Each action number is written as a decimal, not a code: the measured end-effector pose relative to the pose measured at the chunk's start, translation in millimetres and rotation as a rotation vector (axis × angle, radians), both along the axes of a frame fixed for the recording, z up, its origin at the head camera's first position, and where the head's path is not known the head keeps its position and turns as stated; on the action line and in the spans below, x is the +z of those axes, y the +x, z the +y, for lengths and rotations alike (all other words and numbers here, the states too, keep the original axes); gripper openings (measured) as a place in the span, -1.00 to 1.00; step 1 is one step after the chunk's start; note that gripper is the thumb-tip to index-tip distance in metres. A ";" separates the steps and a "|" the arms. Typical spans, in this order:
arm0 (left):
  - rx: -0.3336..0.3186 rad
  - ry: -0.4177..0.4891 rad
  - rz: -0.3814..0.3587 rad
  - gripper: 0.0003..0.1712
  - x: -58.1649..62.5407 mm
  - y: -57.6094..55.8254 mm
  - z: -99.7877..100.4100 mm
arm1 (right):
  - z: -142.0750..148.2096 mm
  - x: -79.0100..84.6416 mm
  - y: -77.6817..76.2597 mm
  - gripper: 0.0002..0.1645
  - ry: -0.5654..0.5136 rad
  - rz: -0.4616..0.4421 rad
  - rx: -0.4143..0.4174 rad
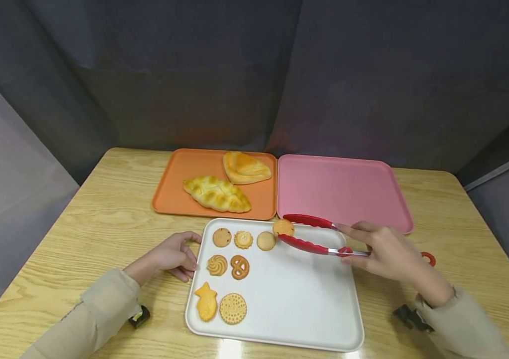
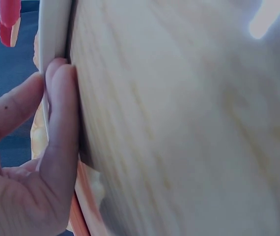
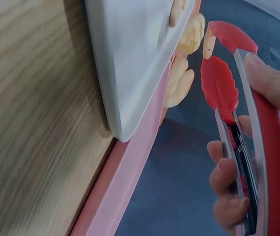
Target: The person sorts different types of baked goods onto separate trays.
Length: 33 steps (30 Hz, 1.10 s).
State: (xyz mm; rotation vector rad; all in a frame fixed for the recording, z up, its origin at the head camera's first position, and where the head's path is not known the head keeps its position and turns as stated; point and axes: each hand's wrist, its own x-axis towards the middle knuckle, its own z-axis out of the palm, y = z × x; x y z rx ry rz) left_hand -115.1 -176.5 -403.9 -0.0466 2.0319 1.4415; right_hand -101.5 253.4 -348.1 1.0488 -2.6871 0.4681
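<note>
My right hand (image 1: 386, 249) holds red-and-silver tongs (image 1: 303, 244), with fingers and thumb round the handles. Between the tongs' red scalloped tips is a round cookie (image 1: 283, 228), seen edge-on and raised off the tray in the right wrist view. At the left edge of the white tray (image 1: 299, 299), my left hand (image 1: 175, 257) pinches the rim between thumb and fingers. On the tray lie several cookies: a small round one (image 1: 266, 241) beside the raised cookie, a pretzel cookie (image 1: 240, 268), a swirl cookie (image 1: 217, 265), a pineapple-shaped cookie (image 1: 207, 302) and a large dotted round cookie (image 1: 233, 308).
Behind the white tray, an orange tray (image 1: 169, 197) carries a braided bread (image 1: 217, 194) and a folded bread (image 1: 246, 168). A pink tray (image 1: 339, 187) stands to its right. All are on a wooden table (image 1: 101, 214), with dark curtains (image 1: 200, 75) behind.
</note>
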 end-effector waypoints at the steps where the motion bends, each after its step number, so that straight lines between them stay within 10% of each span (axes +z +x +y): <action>1: 0.002 -0.002 0.000 -0.30 0.0 0.1 0.1 | 0.6 -0.1 -1.3 -0.29 -0.005 -0.002 -0.004; 33: 0.006 -0.012 0.002 -0.32 0.8 0.7 1.6 | 9.1 6.8 -50.9 -0.22 -0.002 -0.026 -0.195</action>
